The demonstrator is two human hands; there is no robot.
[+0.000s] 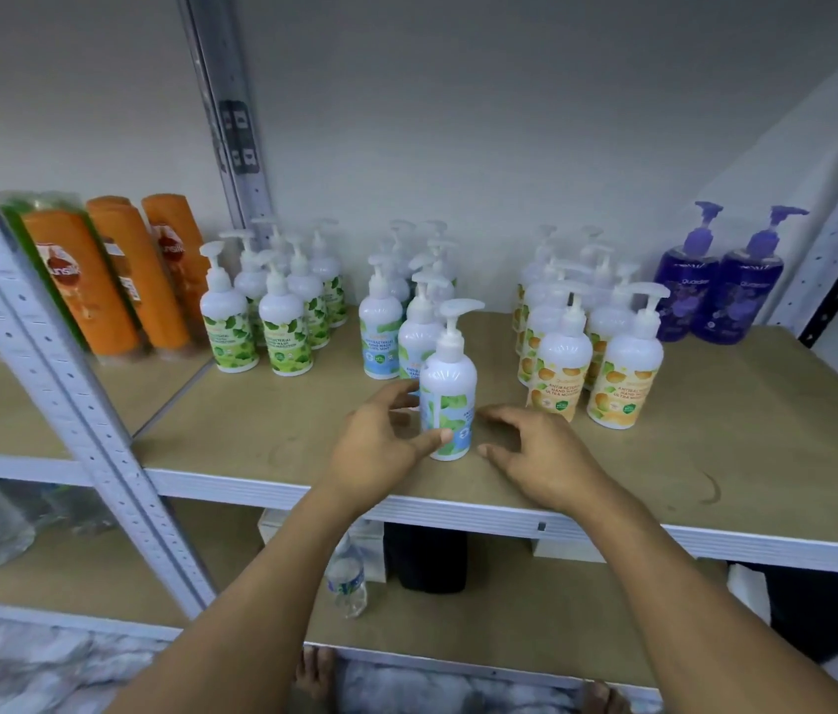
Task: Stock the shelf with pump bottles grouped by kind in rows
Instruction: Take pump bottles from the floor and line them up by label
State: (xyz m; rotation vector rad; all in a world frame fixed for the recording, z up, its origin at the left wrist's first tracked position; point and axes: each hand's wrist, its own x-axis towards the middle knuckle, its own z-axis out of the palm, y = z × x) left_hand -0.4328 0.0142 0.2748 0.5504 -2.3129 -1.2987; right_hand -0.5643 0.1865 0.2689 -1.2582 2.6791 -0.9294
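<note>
A white pump bottle with a blue and green label (447,391) stands upright near the front of the wooden shelf (252,430). My left hand (381,445) grips its lower part, thumb across the label and fingers behind it. My right hand (535,450) hovers just right of the bottle with relaxed fingers, a small gap between them. Behind it runs a row of the same blue-label bottles (381,322). Green-label bottles (262,316) stand in rows to the left, orange-label bottles (592,353) to the right, and two purple pump bottles (721,291) at the far right.
Orange shampoo bottles (113,280) lean on the neighbouring shelf at left, beyond a perforated metal upright (61,383). The lower shelf holds a small water bottle (347,584), a black object (427,559) and white boxes. Bare wood lies along the shelf front, left and right of my hands.
</note>
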